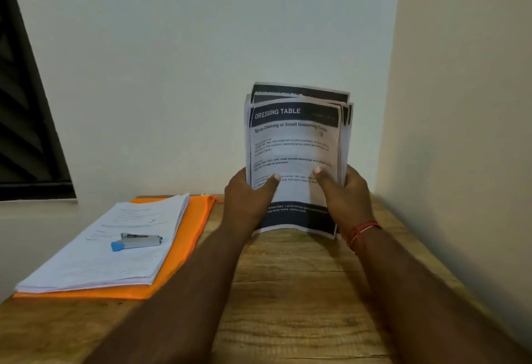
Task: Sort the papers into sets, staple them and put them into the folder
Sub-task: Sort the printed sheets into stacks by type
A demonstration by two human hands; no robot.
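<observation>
Both hands hold a sheaf of printed papers [293, 145] upright above the wooden table, its lower edge close to the tabletop. The front sheet is headed "DRESSING TABLE"; the sheets behind it are fanned and uneven at the top. My left hand [247, 196] grips the sheaf's left edge with the thumb on the front page. My right hand [345, 193] grips the right edge in the same way. At the left a thick stack of white papers [95, 260] lies on an orange folder [187, 237]. A silver stapler [138, 241] with a blue end rests on that stack.
The wooden table [288, 291] sits in a corner, with a pale wall behind and another wall close on the right. A dark window frame [26, 122] is at the far left. A red thread band circles my right wrist.
</observation>
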